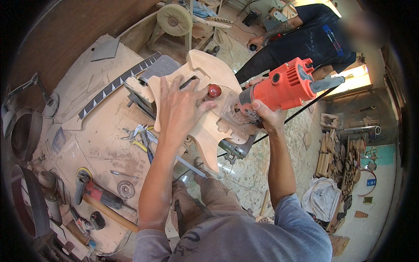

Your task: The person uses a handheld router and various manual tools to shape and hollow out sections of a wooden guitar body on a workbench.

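A pale wooden electric guitar body (pixel 204 139) with routed cavities is held up at the corner of the bench, above the floor. My left hand (pixel 180 102) lies on it with fingers spread, thumb and forefinger beside a round red knob (pixel 214 91). My right hand (pixel 269 114) grips an orange router (pixel 283 85) low on its housing, its far fingers hidden behind the tool. The router leans to the right, its clear base plate (pixel 227 107) against the guitar body. Dark clamp jaws (pixel 235 149) show under the body's near right edge.
On the dusty workbench (pixel 104 144) at left lie a fretboard with inlays (pixel 118 85), pliers and calipers (pixel 142 137), and a red sander (pixel 98 192). A dark power cord (pixel 301 109) runs off the router. Another person (pixel 301 41) stands across, near wood stacks (pixel 331 157).
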Demonstrator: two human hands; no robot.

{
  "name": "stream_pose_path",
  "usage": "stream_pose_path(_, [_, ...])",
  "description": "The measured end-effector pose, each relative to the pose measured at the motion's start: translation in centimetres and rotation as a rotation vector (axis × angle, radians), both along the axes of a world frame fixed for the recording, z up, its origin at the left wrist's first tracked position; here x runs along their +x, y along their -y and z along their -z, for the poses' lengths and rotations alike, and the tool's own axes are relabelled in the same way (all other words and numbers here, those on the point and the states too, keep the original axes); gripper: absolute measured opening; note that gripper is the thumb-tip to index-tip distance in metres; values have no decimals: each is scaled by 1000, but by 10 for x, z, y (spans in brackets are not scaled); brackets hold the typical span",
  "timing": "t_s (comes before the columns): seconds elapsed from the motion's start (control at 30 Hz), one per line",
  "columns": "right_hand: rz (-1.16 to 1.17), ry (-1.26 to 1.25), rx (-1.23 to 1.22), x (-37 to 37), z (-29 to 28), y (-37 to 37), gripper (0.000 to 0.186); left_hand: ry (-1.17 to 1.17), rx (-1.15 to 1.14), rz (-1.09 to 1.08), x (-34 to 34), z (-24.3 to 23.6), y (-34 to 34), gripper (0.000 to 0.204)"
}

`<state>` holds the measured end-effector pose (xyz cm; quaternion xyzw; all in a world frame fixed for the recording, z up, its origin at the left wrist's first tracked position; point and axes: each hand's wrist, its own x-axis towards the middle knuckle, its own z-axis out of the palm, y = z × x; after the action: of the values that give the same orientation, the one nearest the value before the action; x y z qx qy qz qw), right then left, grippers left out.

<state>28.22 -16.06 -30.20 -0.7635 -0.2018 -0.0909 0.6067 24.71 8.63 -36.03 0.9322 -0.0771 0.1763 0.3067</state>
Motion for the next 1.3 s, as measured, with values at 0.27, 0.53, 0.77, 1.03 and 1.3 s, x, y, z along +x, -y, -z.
stream_pose_path(0.27, [2, -14, 0, -1, -2, -1, 73, -13, 28, 2, 0, 0, 0, 52])
stream_pose_path(0.53, [-2, -27, -3, -2, -3, 0, 76, -22, 50, 3, 0, -2, 0, 53])
stream_pose_path(0.77, [-7, -30, -31, -2, -4, 1, 72, 5, -1, 1, -1, -1, 1, 48])
stream_pose_path(1.03, [10, -35, -31, -5, -3, 0, 70, 34, -32, 4, -1, 1, 1, 44])
stream_pose_path(1.3, [-2, -11, -37, -5, -3, -1, 69, 52, -32, 10, -1, 2, 1, 44])
